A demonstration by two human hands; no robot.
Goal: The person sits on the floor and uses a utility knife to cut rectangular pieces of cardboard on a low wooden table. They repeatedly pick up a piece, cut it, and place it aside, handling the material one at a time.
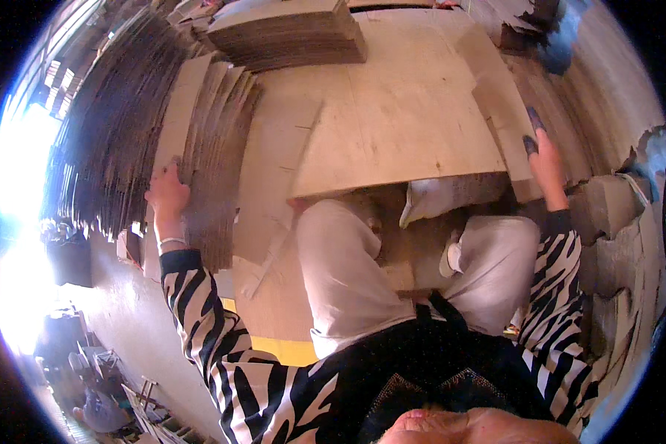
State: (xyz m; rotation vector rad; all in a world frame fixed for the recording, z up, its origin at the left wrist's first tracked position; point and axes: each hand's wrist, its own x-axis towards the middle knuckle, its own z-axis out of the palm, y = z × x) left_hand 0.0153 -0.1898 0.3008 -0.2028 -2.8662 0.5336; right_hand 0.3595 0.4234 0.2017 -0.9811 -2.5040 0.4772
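My left hand (pixel 168 194) is at the near end of a long upright cardboard sheet (pixel 177 115), its fingers bent around the edge. That sheet leans against a dense row of cardboard sheets (pixel 218 126) on my left. My right hand (pixel 546 163) reaches to the right side of the board. Dark coverings sit on two of its fingertips, which are stretched apart against the edge of a cardboard piece (pixel 507 133); its other fingers are hidden. Between my knees and the far side lies a broad flat wooden board (pixel 392 111), partly overhanging my legs.
A thick stack of flat cardboard (pixel 288 33) stands on the board's far left. More cardboard is piled along the right (pixel 570 111) and beside my right arm (pixel 607 203). A pale bag (pixel 451 196) shows under the board's near edge. Bright light comes from the left.
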